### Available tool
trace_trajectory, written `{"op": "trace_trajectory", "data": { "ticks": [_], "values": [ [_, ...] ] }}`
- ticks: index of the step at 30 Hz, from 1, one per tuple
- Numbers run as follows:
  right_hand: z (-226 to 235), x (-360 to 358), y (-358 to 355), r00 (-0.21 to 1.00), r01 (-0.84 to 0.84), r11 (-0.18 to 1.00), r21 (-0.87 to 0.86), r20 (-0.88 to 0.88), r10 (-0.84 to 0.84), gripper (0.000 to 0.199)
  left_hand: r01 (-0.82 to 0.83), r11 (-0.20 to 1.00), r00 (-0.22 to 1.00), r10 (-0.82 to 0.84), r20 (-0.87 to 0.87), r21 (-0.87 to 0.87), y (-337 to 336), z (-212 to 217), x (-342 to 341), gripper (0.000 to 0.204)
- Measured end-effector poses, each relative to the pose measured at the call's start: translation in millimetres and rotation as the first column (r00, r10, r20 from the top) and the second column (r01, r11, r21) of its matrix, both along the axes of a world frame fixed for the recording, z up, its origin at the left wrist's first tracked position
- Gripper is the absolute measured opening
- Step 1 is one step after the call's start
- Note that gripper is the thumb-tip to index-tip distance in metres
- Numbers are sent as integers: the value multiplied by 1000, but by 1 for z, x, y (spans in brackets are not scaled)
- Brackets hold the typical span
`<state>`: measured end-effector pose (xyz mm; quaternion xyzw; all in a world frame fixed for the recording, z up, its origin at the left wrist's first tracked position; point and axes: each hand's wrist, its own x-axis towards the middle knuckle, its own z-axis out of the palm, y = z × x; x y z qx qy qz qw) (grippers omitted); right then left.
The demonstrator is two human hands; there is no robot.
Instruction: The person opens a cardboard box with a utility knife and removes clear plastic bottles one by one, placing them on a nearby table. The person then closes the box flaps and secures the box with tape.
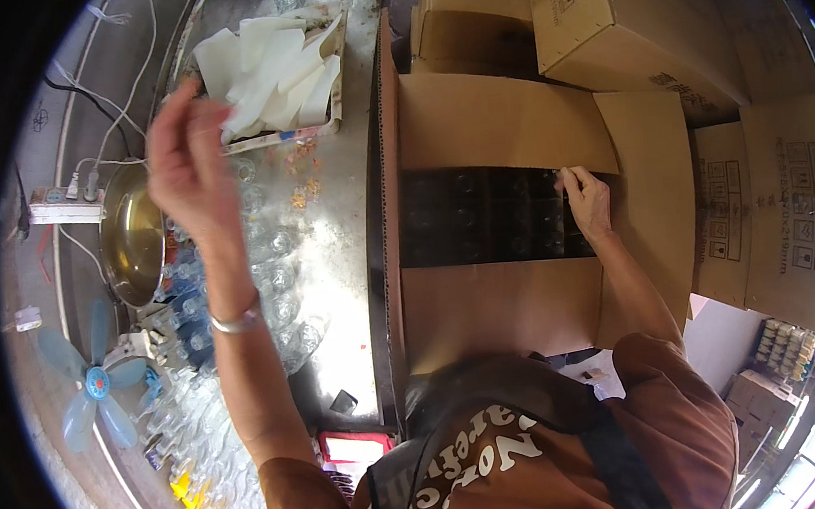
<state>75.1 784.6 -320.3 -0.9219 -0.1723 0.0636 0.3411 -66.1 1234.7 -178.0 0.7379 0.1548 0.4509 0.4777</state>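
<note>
Directly ahead, an open brown cardboard carton (500, 214) stood with flaps spread, dark glass jars (481, 218) packed in rows inside. Further brown cartons (600, 19) with dark printed panels were stacked behind and right. A tray of white paper pieces (273, 69) sat upper left. The right hand (585, 200) gripped a jar at the carton's right edge. The left hand (188, 162) was raised over clear jars (274, 265), fingers loosely open, empty.

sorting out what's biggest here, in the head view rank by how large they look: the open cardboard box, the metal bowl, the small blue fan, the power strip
1. Open cardboard box, by far the largest.
2. Metal bowl and small blue fan: they look about alike, and the rim bends shapes, so no ranking.
3. Power strip, the smallest.
</note>
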Motion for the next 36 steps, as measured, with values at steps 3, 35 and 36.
{"op": "trace_trajectory", "data": {
  "ticks": [3,35,36],
  "values": [
    [28,19,9,990,-34,999,8,138,32,27,397,908,824,-287,-489,136,-100,48,20,29],
    [-43,124,15,744,-422,838,-346,396,538,45,528,818,484,-70,-872,228,-163,-161,102,64],
    [-48,121,13,748,-426,836,-345,385,540,45,510,826,528,-78,-846,241,-162,-172,106,63]
  ]
}}
